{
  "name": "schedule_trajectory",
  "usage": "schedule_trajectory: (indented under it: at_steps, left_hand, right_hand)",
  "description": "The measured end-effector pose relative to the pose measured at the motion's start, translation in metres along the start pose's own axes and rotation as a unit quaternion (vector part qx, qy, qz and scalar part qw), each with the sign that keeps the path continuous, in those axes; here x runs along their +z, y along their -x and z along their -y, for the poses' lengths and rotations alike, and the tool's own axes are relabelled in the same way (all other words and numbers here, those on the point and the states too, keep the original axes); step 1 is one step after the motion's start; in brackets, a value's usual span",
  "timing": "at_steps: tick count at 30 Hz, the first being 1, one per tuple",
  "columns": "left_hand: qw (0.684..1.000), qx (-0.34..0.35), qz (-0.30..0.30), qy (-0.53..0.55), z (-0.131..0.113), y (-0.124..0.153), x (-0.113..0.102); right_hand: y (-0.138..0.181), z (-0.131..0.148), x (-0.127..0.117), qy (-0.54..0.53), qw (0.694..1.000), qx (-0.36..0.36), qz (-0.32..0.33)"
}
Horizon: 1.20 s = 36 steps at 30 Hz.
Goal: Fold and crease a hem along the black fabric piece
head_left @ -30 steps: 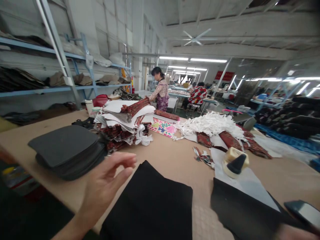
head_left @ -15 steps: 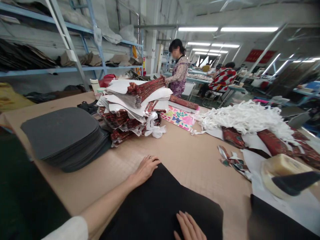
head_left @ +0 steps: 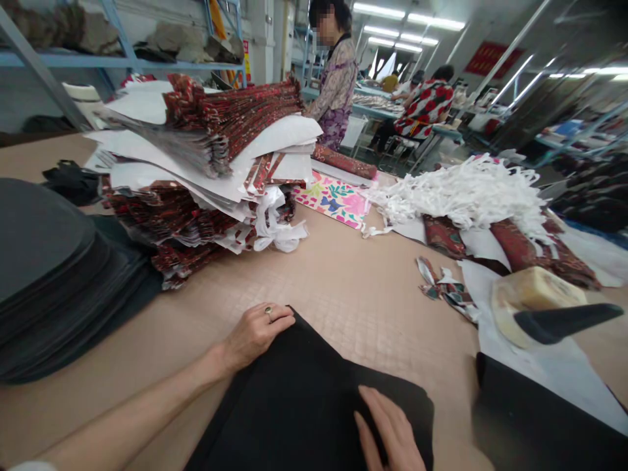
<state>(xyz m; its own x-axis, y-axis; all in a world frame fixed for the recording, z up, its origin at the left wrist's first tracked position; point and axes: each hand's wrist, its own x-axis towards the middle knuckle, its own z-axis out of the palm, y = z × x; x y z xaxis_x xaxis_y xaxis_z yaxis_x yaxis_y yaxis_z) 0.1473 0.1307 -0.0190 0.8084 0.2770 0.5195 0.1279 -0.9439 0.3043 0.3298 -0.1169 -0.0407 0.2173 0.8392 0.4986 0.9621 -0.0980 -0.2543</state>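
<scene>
A black sheet of fabric or board lies on the brown-covered table in front of me, its lower part cut off by the view. At its far left corner my left hand, with a ring on one finger, is closed with thumb and fingers pressed on the edge. My right hand lies on the sheet's right part, fingers stretched out and holding nothing. To the left stands a thick stack of dark grey rounded pieces.
Beyond my left hand rises a pile of red patterned pieces and white sheets. White straps are heaped at the right. Nearer are a tape dispenser and another black sheet. A co-worker stands across the table.
My view has shifted closer, so the grey stack and red pile look larger and farther left. My left hand stays on the corner; my right hand stays flat on the sheet.
</scene>
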Motion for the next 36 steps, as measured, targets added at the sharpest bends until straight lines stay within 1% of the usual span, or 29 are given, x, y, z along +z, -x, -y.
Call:
schedule_trajectory:
  at_steps: [2,4,7,10,12,14,17,19,20,21,22,23,24,25,26,27,28,30,33,36]
  left_hand:
    - [1.000,0.012,-0.011,0.006,0.000,-0.003,-0.002]
    - [0.999,0.035,-0.032,0.009,0.000,-0.007,-0.005]
    - [0.996,0.060,-0.070,0.002,-0.001,-0.011,-0.009]
    - [0.995,0.053,-0.083,-0.001,-0.004,-0.010,-0.015]
    - [0.996,0.054,-0.075,0.004,-0.008,-0.007,-0.020]
    - [0.997,0.062,-0.055,0.012,-0.011,-0.004,-0.025]
    - [0.996,0.077,-0.020,0.048,-0.014,0.002,-0.028]
    - [0.993,0.073,-0.009,0.095,-0.015,0.004,-0.026]
    - [0.991,0.050,-0.008,0.122,-0.016,0.003,-0.025]
    - [0.988,0.006,-0.005,0.152,-0.016,0.003,-0.023]
    - [0.981,-0.058,0.001,0.188,-0.016,0.001,-0.022]
    - [0.965,-0.135,0.013,0.226,-0.016,0.000,-0.021]
    - [0.939,-0.213,0.029,0.268,-0.016,-0.002,-0.020]
    - [0.907,-0.282,0.045,0.310,-0.016,-0.004,-0.019]
    - [0.871,-0.336,0.059,0.353,-0.015,-0.005,-0.018]
    - [0.839,-0.374,0.067,0.390,-0.013,-0.005,-0.016]
    - [0.814,-0.399,0.069,0.417,-0.011,-0.005,-0.013]
    - [0.782,-0.430,0.061,0.446,-0.008,-0.004,-0.007]
    - [0.766,-0.452,0.052,0.454,-0.004,-0.004,0.002]
    - [0.753,-0.469,0.043,0.459,-0.003,-0.007,0.006]
  right_hand:
    - [-0.013,-0.008,0.001,0.011,0.999,-0.034,0.017]
    - [-0.020,-0.012,0.005,0.025,0.999,-0.027,0.020]
    - [-0.021,-0.013,0.013,0.027,0.999,-0.020,0.024]
    - [-0.018,-0.014,0.015,0.022,0.998,-0.038,0.034]
    - [-0.018,-0.014,0.013,0.019,0.999,-0.029,0.030]
    - [-0.023,-0.010,0.010,0.011,1.000,-0.022,0.016]
    - [-0.038,0.004,0.010,-0.022,0.999,-0.038,-0.006]
    - [-0.052,0.015,0.015,-0.059,0.997,-0.047,-0.009]
    - [-0.058,0.020,0.018,-0.080,0.996,-0.047,-0.006]
    - [-0.063,0.025,0.022,-0.099,0.994,-0.043,0.000]
    - [-0.067,0.028,0.026,-0.113,0.993,-0.036,0.005]
    - [-0.070,0.031,0.029,-0.122,0.992,-0.027,0.010]
    - [-0.073,0.033,0.032,-0.126,0.992,-0.017,0.013]
    - [-0.074,0.034,0.034,-0.125,0.992,-0.006,0.012]
    - [-0.076,0.034,0.036,-0.122,0.992,0.005,0.009]
    - [-0.077,0.035,0.037,-0.118,0.993,0.012,0.007]
    - [-0.078,0.035,0.038,-0.114,0.993,0.016,0.003]
    - [-0.082,0.037,0.040,-0.106,0.994,0.012,-0.004]
    - [-0.089,0.044,0.046,-0.104,0.995,0.008,-0.005]
    - [-0.097,0.051,0.054,-0.110,0.994,0.015,-0.008]
